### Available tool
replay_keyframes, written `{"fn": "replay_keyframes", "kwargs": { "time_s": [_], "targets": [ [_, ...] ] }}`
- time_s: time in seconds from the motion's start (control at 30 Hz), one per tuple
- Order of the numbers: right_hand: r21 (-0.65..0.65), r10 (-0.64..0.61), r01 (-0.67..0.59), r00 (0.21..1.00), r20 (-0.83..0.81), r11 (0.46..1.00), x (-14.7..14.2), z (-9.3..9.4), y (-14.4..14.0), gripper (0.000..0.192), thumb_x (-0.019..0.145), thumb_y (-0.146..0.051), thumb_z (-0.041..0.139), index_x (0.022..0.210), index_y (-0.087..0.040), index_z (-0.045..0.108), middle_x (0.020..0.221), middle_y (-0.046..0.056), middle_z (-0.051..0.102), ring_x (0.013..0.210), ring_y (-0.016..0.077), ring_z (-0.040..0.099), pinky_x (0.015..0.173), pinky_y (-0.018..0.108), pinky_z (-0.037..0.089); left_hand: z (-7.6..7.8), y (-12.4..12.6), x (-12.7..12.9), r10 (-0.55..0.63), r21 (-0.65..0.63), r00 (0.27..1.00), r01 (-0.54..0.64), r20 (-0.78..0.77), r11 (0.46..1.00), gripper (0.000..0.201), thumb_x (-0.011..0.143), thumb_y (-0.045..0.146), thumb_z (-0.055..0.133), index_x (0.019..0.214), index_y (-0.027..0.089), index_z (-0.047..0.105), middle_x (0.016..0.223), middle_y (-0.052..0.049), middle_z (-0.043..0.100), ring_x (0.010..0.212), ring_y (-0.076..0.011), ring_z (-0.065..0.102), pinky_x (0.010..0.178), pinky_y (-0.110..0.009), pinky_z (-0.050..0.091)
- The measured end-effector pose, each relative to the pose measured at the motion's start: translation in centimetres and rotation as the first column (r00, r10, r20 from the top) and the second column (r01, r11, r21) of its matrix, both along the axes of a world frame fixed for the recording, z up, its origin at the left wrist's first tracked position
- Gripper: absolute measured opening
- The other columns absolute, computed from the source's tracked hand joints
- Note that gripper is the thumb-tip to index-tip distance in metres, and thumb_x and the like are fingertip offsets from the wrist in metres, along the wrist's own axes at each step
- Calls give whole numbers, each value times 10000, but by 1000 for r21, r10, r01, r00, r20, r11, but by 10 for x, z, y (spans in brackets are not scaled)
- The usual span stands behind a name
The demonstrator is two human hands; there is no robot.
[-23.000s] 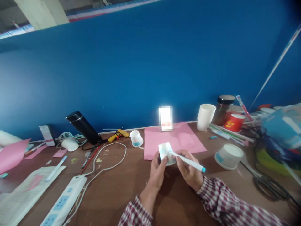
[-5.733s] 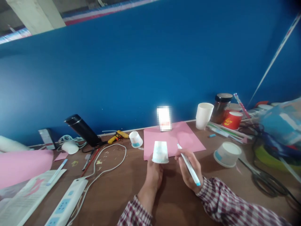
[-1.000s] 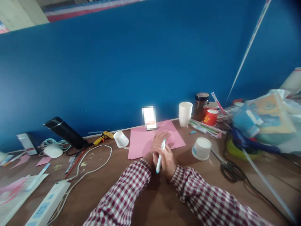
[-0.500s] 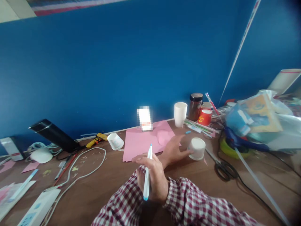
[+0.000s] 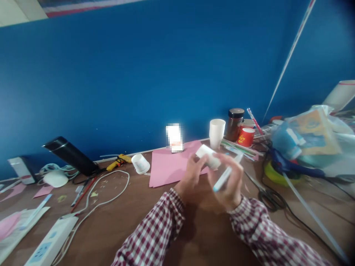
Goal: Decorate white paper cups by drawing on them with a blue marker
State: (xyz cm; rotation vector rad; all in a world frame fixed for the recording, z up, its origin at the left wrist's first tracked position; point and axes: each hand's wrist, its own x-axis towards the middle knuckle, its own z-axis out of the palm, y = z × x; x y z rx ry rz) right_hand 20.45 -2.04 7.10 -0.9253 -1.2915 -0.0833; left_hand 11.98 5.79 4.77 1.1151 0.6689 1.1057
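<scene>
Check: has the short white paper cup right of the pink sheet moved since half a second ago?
Yes. The short white paper cup is lifted off the table, now in the left hand over the pink paper sheet.

You face a deep blue wall (image 5: 155,74) that fills most of the view. At the top left, a pale ceiling (image 5: 19,11) shows above a red and white stripe (image 5: 91,4). A white line (image 5: 288,61) slants down the wall on the right. Below the wall runs a brown wooden table (image 5: 133,218). The light is even, and a soft sheen lies on the wall's left part.
</scene>
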Motion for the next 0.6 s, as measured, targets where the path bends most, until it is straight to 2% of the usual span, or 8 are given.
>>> {"fn": "replay_keyframes", "kwargs": {
  "time_s": [0.07, 0.13, 0.23, 0.4, 0.6],
  "targets": [
    [-125, -59, 60, 998, 17, 990, 19, -5, 13, 591, 744, -251, 696, 1251, -217, 396, 1251, 144, 547, 1168, 304, 527, 973, 545, 434, 8, 0, -15, 51, -37, 998, -50, 36, 998, 388, 780, 361, 654, 1112, 171, 589, 1129, -102, 628, 972, -208, 627, 873, -384, 505],
    [-186, -26, 37, 998, 60, 982, 28, -10, 22, 630, 742, -315, 701, 1269, -202, 376, 1277, 150, 523, 1188, 297, 513, 982, 529, 435, 15, -3, -26, 51, -51, 997, -48, 61, 998, 378, 770, 372, 665, 1078, 162, 604, 1092, -96, 639, 933, -192, 631, 842, -355, 507],
    [-252, 49, -19, 993, 111, 967, 26, -16, 26, 700, 722, -351, 719, 1300, -193, 358, 1294, 152, 508, 1215, 291, 491, 1012, 490, 417, 19, -11, -36, 105, -61, 990, -100, 93, 993, 394, 746, 369, 690, 1080, 175, 612, 1071, -82, 648, 922, -183, 629, 843, -343, 496],
    [-431, 128, -70, 986, 106, 900, 16, -20, 19, 689, 720, -388, 713, 1293, -213, 373, 1262, 128, 529, 1107, 274, 566, 889, 418, 500, 16, -19, -41, 146, -56, 988, -144, 48, 988, 428, 709, 349, 727, 1083, 173, 619, 1044, -85, 662, 926, -196, 627, 817, -339, 503],
    [-483, 172, -51, 962, 210, 874, 20, -23, 19, 733, 697, -421, 719, 1296, -185, 368, 1224, 140, 551, 1037, 274, 592, 840, 399, 508, 6, -22, -42, 223, 2, 974, -223, 36, 975, 409, 706, 345, 732, 1055, 162, 622, 1036, -97, 672, 927, -213, 629, 810, -341, 486]
  ]
}}
